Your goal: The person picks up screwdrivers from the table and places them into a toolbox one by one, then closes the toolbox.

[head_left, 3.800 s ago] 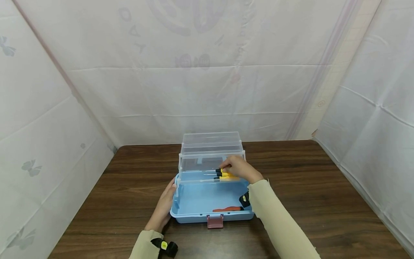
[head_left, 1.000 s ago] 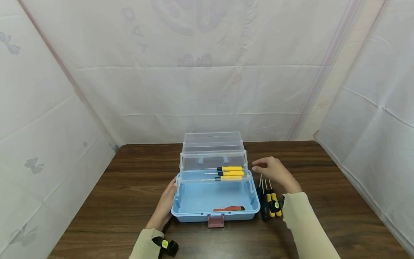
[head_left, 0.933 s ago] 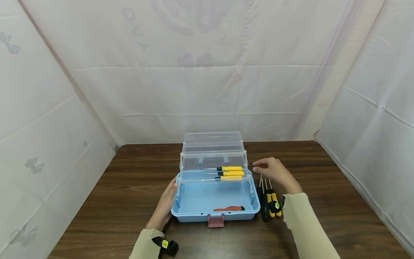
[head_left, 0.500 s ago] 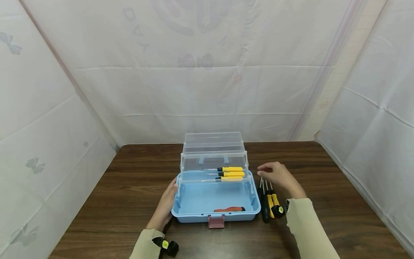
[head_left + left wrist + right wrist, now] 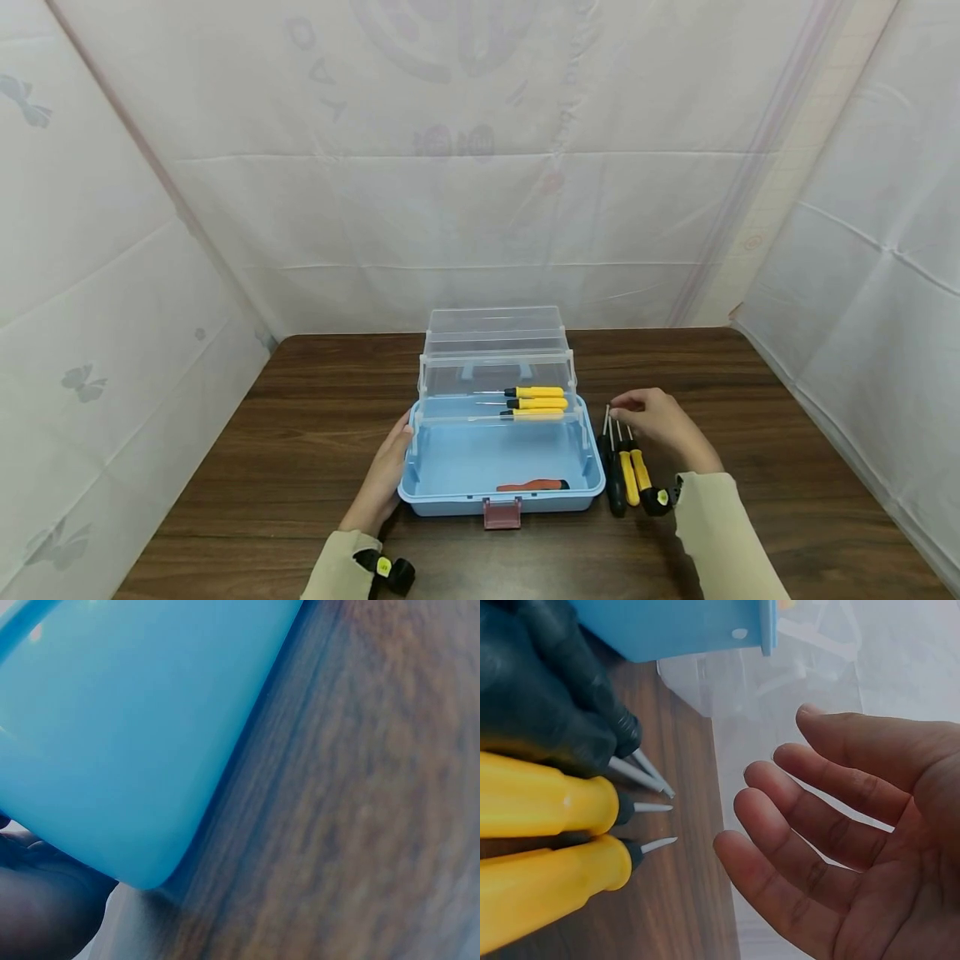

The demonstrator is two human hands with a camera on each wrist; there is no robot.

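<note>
Right now the left hand [image 5: 384,477] rested flat against the left wall of the open blue toolbox [image 5: 480,492] at the near middle of the worktop [image 5: 300,467], fingers straight, gripping nothing. Right hand [image 5: 660,421] hovered loosely open and empty just over the tips of three screwdrivers [image 5: 628,471] lying side by side on the worktop just right of the toolbox. Three yellow-handled screwdrivers [image 5: 534,402] lay in the clear upper tray [image 5: 450,379], and a red tool [image 5: 532,484] lay on the toolbox floor.
</note>
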